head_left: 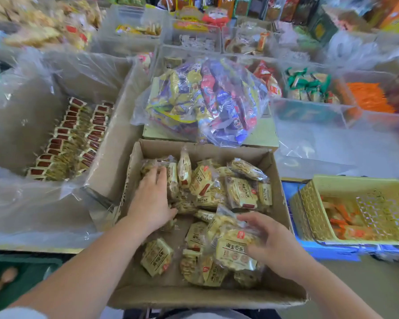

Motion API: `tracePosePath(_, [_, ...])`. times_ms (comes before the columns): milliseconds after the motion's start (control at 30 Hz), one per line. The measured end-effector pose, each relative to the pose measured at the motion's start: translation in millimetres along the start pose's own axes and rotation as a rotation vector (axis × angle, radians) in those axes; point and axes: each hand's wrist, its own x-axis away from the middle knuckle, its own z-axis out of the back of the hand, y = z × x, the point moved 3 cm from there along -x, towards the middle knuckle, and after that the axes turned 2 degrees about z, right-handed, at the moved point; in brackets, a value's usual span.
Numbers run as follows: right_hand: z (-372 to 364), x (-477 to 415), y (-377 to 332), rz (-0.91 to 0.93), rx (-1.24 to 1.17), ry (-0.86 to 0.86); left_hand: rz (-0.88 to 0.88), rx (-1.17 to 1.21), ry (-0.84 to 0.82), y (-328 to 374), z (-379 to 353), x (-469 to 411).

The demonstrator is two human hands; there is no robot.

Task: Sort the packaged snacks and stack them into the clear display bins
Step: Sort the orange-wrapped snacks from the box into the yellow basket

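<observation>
A cardboard box in front of me holds several loose yellow cracker packets. My left hand lies palm down on packets at the box's left side, its fingers spread and its thumb against a packet. My right hand grips a small stack of the yellow packets at the box's near right. To the left, a large clear bin lined with plastic holds the same kind of packets stood in neat rows.
A clear bag of mixed purple, yellow and red snacks sits on a carton behind the box. A yellow basket with orange packets stands to the right. More clear bins of snacks fill the back.
</observation>
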Motion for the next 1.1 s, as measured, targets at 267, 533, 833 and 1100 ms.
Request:
tracePosePath(267, [-25, -17, 12, -0.061, 0.176, -0.11, 0.014, -0.169, 0.037, -3, -4, -36])
tracePosePath(533, [-24, -20, 10, -0.068, 0.531, -0.031, -0.162, -0.429, 0.026, -6, -1, -65])
tracePosePath(833, [-16, -14, 6, 0.01, 0.438, 0.138, -0.166, -0.326, -0.217, 0, 9, -48])
tracePosePath(1100, [-2, -29, -32, 0.15, 0.362, 0.254, -0.154, -0.281, -0.234, -3, -3, 5])
